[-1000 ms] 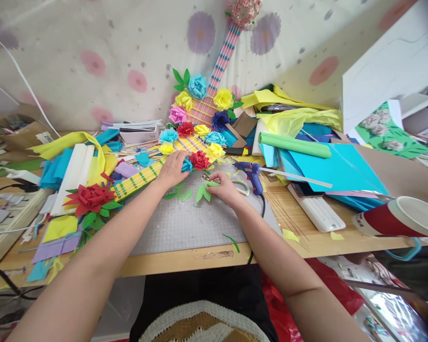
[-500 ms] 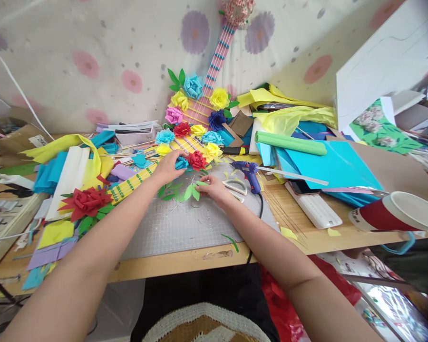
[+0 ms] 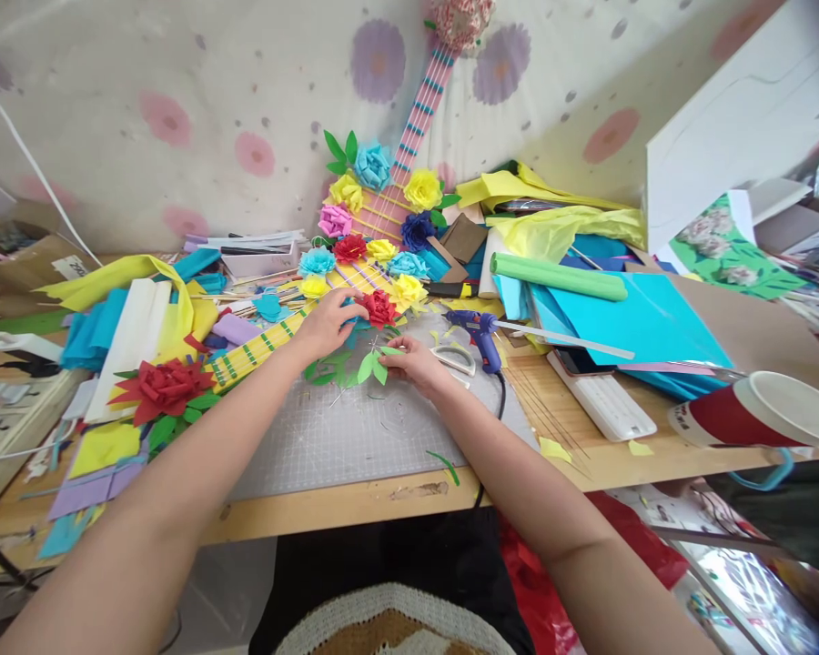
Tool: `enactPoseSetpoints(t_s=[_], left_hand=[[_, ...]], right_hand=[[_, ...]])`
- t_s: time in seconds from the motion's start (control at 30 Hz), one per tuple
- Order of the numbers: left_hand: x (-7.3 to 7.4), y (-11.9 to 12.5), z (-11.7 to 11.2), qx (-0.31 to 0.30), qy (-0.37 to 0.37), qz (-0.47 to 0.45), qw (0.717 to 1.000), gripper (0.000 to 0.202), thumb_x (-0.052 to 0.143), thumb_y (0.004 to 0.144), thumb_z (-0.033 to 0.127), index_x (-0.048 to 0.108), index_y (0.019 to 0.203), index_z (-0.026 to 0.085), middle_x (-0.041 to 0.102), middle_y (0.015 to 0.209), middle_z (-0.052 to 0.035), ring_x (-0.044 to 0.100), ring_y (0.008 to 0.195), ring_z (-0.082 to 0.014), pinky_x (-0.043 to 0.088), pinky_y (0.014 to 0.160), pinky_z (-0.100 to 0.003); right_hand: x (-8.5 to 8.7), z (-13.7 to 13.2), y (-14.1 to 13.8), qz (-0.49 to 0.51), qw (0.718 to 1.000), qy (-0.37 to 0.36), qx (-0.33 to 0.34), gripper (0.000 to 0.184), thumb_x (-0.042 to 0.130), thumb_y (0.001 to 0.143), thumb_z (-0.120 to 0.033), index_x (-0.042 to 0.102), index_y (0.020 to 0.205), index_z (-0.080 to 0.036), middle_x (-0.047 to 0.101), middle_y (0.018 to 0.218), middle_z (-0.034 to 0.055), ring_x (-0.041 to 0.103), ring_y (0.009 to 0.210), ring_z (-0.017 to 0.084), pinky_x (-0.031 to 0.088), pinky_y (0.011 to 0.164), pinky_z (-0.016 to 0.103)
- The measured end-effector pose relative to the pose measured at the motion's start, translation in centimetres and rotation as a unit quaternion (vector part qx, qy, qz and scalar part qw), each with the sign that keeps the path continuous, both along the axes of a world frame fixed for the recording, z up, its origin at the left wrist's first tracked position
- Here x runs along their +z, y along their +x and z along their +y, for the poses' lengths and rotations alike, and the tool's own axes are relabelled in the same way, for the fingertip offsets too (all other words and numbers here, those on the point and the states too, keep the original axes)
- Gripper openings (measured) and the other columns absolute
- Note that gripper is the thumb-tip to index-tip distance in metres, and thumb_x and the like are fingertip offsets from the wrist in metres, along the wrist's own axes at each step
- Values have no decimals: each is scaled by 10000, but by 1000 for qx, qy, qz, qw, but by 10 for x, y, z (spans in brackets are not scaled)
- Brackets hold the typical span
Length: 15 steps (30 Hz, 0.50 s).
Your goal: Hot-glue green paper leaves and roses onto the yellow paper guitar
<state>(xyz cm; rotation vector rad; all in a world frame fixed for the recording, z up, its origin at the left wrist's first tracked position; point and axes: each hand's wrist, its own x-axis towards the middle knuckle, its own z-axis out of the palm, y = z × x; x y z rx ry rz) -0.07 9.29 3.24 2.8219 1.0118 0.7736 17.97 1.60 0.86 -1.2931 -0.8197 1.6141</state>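
My left hand point(image 3: 331, 324) curls over a blue paper flower point(image 3: 356, 333) on the yellow paper guitar; the hand covers most of that flower. Its fingertips reach the edge of a red paper flower point(image 3: 380, 309). My right hand point(image 3: 413, 362) pinches a sprig of green paper leaves point(image 3: 372, 367) above the grey cutting mat point(image 3: 382, 446). More cut green leaves point(image 3: 324, 371) lie on the mat just left of the sprig. The guitar's yellow neck point(image 3: 256, 350) with green bands slants down to a large red flower point(image 3: 167, 389).
A purple glue gun point(image 3: 476, 335) and scissors point(image 3: 456, 357) lie right of my right hand. Beyond are blue paper sheets point(image 3: 645, 314), a white power bank point(image 3: 604, 400) and a red-and-white paper cup point(image 3: 730, 411). A pink flowered guitar point(image 3: 419, 114) leans on the back wall.
My left hand has shifted slightly right and down, now hiding most of the blue flower. My right hand stays almost in place with the leaf sprig.
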Motion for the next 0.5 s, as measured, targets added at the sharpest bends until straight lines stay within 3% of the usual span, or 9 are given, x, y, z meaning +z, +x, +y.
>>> enactPoseSetpoints(t_s=[0.1,0.33,0.5], left_hand=[[-1,3,-5,12,19,23,999,234,447,775,128,651,846,216,507,1182,-83,456,1159,-239,388,985,-432],[-6,13,-11,49,42,52,997,142,599,723,246,646,854,215,495,1206,-110,418,1186,-303,355,997,-506],[-6,17,-9,54,40,38,997,108,536,772,196,639,799,209,529,1149,-96,461,1135,-267,387,963,-462]], right_hand=[[-2,-2,3,-1,1000,7,0,352,733,529,-99,461,735,-189,564,570,-77,539,504,67,470,519,202],[-4,-6,8,-3,1000,21,9,367,745,504,-142,467,737,-192,562,596,-74,544,532,73,468,542,214],[-1,-7,9,-4,1000,22,10,365,740,499,-149,465,734,-191,558,590,-77,536,526,71,466,551,221]])
